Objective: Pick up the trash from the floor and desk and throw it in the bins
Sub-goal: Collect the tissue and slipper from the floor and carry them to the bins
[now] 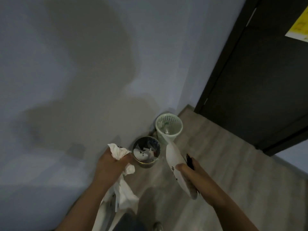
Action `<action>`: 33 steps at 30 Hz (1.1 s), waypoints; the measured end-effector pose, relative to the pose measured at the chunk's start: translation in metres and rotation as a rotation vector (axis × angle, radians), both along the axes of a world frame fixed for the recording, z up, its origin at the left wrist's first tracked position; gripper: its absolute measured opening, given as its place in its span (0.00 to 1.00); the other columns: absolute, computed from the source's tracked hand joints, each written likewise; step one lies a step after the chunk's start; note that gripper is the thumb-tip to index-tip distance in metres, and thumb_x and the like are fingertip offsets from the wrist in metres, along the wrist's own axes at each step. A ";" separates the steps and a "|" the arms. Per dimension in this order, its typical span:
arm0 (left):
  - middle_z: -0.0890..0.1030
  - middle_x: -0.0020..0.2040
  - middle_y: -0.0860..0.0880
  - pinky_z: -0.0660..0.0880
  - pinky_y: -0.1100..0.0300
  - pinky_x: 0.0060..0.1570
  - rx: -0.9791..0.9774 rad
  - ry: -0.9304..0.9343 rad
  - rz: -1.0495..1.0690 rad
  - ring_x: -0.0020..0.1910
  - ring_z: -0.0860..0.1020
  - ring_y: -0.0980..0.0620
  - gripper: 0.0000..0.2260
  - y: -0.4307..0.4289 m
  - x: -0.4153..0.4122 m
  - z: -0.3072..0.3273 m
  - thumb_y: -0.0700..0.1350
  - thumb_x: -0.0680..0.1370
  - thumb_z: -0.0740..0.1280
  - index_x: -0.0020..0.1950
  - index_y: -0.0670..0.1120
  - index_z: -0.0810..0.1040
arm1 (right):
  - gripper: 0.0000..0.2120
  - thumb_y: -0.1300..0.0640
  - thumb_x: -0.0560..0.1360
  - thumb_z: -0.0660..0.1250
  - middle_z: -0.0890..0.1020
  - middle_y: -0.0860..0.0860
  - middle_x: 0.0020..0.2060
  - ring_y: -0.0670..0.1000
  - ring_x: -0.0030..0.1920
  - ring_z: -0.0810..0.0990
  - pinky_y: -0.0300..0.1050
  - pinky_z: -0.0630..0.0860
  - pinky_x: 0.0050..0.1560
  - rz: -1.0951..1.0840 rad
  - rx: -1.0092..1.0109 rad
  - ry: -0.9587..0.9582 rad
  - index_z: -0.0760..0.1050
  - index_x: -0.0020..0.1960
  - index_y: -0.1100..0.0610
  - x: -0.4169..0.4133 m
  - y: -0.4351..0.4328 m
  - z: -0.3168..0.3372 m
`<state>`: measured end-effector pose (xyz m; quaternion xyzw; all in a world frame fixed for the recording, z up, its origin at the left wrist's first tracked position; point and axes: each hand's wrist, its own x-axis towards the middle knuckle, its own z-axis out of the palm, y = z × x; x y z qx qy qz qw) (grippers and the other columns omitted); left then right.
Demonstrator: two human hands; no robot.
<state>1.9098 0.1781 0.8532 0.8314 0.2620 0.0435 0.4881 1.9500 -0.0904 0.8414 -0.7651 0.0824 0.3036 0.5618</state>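
Note:
My left hand (110,165) grips a bundle of crumpled white paper (119,151), with more white sheets hanging below the wrist. It hovers just left of a dark round metal bin (143,164) that holds several scraps of paper. My right hand (191,174) grips a long white wrapper (173,155) with black print, plus something thin and black. The wrapper's tip points up at the rim of a pale green mesh bin (179,130), which stands behind the dark bin against the wall.
Both bins stand in a corner where the grey wall (83,72) meets the wood-look floor (225,164). A dark door (258,89) with a yellow sheet on it fills the right side. My shoe toe shows at the bottom edge.

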 end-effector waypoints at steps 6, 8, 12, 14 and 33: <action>0.78 0.32 0.54 0.68 0.71 0.29 -0.057 0.065 0.015 0.30 0.76 0.66 0.09 0.026 0.079 -0.038 0.47 0.72 0.73 0.38 0.47 0.74 | 0.38 0.38 0.68 0.68 0.74 0.43 0.58 0.48 0.57 0.75 0.49 0.74 0.58 0.045 -0.060 0.079 0.59 0.74 0.46 0.086 0.032 -0.034; 0.79 0.33 0.53 0.68 0.71 0.29 -0.079 0.101 0.026 0.30 0.76 0.65 0.08 0.037 0.107 -0.053 0.47 0.72 0.74 0.40 0.47 0.75 | 0.41 0.37 0.66 0.69 0.74 0.45 0.60 0.51 0.58 0.76 0.52 0.74 0.60 0.049 -0.076 0.122 0.57 0.75 0.46 0.112 0.045 -0.046; 0.81 0.39 0.51 0.72 0.62 0.35 -0.110 0.217 0.025 0.39 0.80 0.54 0.08 0.055 0.163 -0.086 0.47 0.71 0.74 0.44 0.48 0.77 | 0.44 0.34 0.61 0.68 0.78 0.51 0.60 0.53 0.56 0.79 0.57 0.76 0.60 0.065 -0.130 0.217 0.63 0.73 0.49 0.166 0.070 -0.078; 0.81 0.44 0.45 0.73 0.55 0.45 -0.109 0.284 -0.001 0.45 0.79 0.45 0.13 0.060 0.189 -0.104 0.49 0.70 0.74 0.48 0.43 0.77 | 0.40 0.36 0.64 0.69 0.80 0.53 0.51 0.49 0.46 0.82 0.54 0.79 0.51 0.086 -0.134 0.248 0.66 0.70 0.54 0.191 0.081 -0.098; 0.79 0.37 0.54 0.72 0.61 0.33 -0.062 0.568 0.001 0.36 0.78 0.57 0.09 0.052 0.290 -0.350 0.50 0.71 0.72 0.44 0.53 0.72 | 0.46 0.32 0.57 0.68 0.78 0.58 0.60 0.60 0.58 0.78 0.61 0.73 0.63 0.091 -0.146 0.626 0.71 0.67 0.58 0.353 0.130 -0.379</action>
